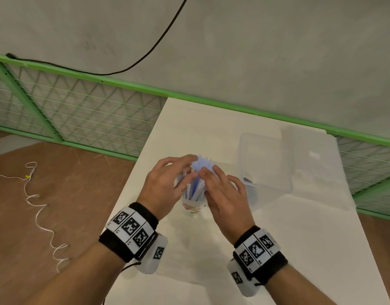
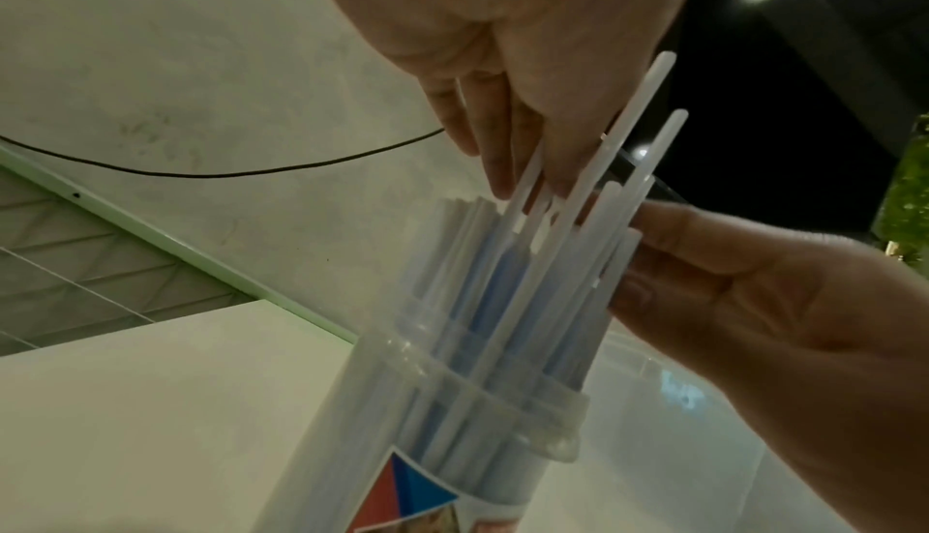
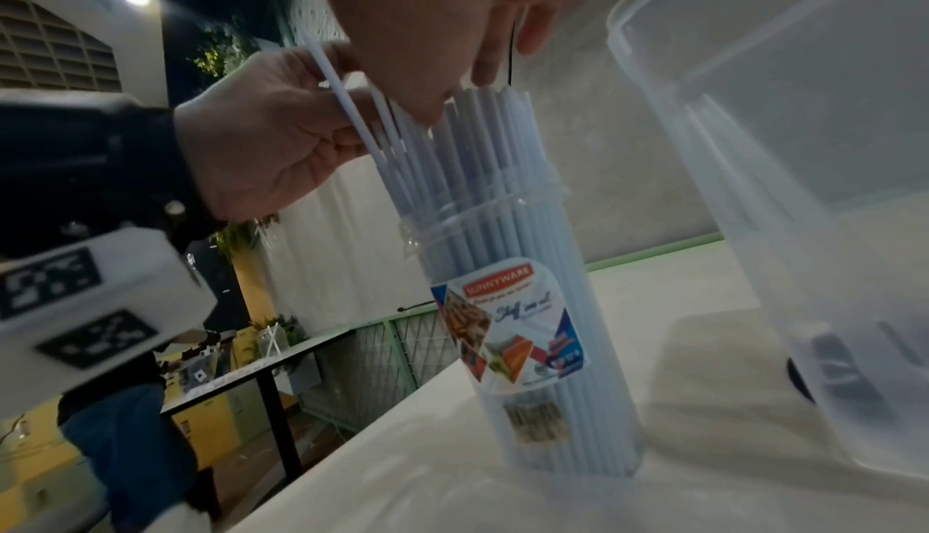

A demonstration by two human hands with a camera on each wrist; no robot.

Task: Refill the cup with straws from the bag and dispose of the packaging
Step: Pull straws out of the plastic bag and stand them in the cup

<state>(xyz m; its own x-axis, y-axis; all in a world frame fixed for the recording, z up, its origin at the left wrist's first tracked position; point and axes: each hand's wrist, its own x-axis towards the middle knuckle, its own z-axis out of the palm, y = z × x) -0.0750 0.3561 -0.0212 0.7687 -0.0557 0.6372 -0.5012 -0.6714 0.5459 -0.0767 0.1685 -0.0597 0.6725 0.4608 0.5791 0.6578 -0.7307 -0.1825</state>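
Clear labelled cup (image 3: 533, 343) upright on table, packed with white straws (image 3: 482, 152).

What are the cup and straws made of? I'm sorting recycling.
The cup looks like clear glossy plastic: the straws show through its wall, and a printed label is stuck on. The straws look like thin, matte, translucent white plastic, some bluish; paper seems unlikely.

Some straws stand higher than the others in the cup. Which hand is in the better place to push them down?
Probably the right hand: its fingers already lie over the tops of the straws in the cup, while the left hand holds the tilted ones from the side.
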